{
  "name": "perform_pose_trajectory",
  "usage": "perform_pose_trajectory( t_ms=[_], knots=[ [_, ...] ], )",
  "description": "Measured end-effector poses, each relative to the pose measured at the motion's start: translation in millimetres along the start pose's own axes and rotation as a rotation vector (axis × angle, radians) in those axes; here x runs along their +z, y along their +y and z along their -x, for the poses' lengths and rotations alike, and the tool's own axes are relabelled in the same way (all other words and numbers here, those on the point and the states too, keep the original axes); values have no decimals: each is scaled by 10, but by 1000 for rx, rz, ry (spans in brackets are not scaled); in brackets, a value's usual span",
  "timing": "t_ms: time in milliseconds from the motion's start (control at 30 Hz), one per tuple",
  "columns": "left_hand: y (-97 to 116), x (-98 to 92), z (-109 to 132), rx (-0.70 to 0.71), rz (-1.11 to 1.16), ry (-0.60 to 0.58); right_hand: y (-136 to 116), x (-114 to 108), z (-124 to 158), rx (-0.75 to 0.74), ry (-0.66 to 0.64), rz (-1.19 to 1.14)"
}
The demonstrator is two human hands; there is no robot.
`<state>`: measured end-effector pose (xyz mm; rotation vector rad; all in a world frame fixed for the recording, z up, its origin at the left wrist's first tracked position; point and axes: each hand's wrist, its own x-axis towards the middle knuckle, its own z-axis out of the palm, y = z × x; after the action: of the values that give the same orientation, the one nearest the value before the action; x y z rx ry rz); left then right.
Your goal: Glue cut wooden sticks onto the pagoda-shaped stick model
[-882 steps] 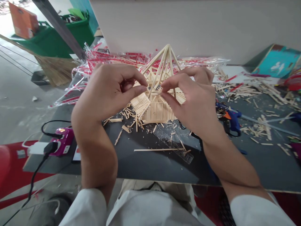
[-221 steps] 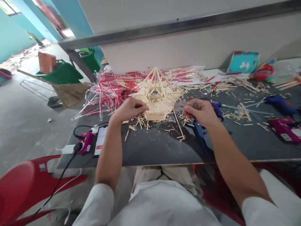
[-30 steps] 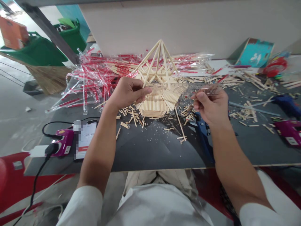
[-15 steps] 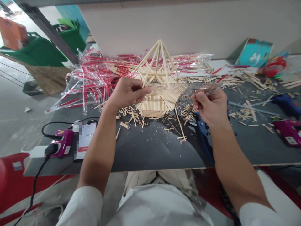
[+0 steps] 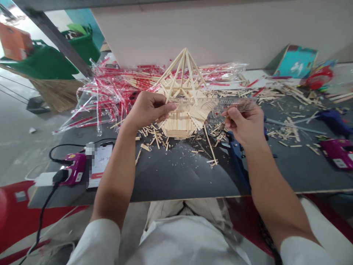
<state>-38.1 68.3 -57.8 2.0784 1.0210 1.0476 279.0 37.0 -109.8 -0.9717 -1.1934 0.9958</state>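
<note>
A pale stick model (image 5: 184, 96) with a pointed frame on a flat hexagonal base stands on the dark board (image 5: 176, 173). A clear plastic ruler (image 5: 217, 104) is held level across the model's front. My left hand (image 5: 149, 109) pinches the ruler's left end against the model. At the ruler's right part, my right hand (image 5: 245, 123) is closed on it. Cut stick bits (image 5: 154, 134) lie around the base, and one long stick (image 5: 211, 144) leans out from it.
Red and clear wrappers (image 5: 110, 92) pile up at the back left. A purple device (image 5: 72, 170) with cables and a phone (image 5: 98, 164) lie at the left. Blue glue guns (image 5: 237, 156) (image 5: 335, 119) and a second purple device (image 5: 338, 151) are on the right.
Over the last second the hands and ruler barely shifted. Earlier, both hands worked directly on the model with the ruler flat on the board; now the ruler is lifted across the model.
</note>
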Motion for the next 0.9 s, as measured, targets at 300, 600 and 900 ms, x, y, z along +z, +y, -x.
perform_pose_trajectory(
  t_ms=[300,600,900],
  knots=[
    [-16,12,8,-71,40,-31,37,-68,43,52,-81,-6],
    [-9,-150,209,-189,116,-241,33,-405,163,213,-489,64],
    [-87,-366,1057,-358,427,-110,-65,-513,149,295,-653,606]
  ],
)
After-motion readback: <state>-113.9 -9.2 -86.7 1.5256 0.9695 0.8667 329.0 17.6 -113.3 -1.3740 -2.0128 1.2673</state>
